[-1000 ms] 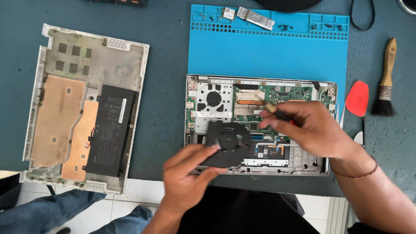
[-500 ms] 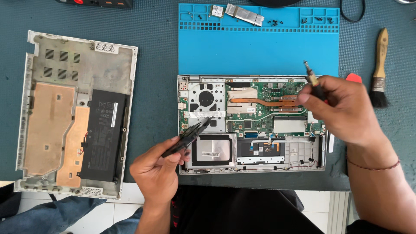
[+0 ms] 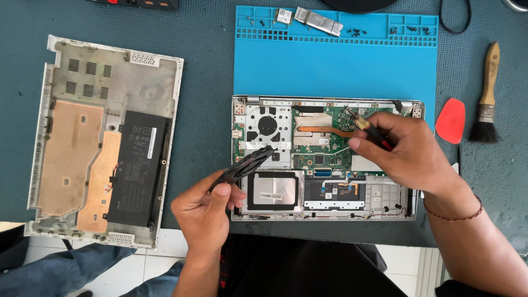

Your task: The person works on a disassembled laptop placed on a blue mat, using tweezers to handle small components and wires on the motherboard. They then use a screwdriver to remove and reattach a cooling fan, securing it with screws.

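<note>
An opened laptop chassis (image 3: 385, 201) lies on the table with its green board and copper heat pipe exposed. My left hand (image 3: 206, 212) holds a black cooling fan (image 3: 247, 164) edge-on, lifted above the chassis's left side, beside the round fan bay (image 3: 268, 125). My right hand (image 3: 404, 151) grips a screwdriver (image 3: 367, 127) with its tip pointing down at the board's upper right, near the heat pipe.
The laptop's bottom cover (image 3: 71, 137) lies upside down at left with a black battery (image 3: 137, 165) resting on it. A blue work mat (image 3: 335, 60) holds small screws and parts along its far edge. A red pick (image 3: 451, 121) and a brush (image 3: 487, 99) lie at right.
My left hand has turned the fan from flat to edge-on and drawn it off the chassis to the left. My right hand went right with the screwdriver, then came back over the board.
</note>
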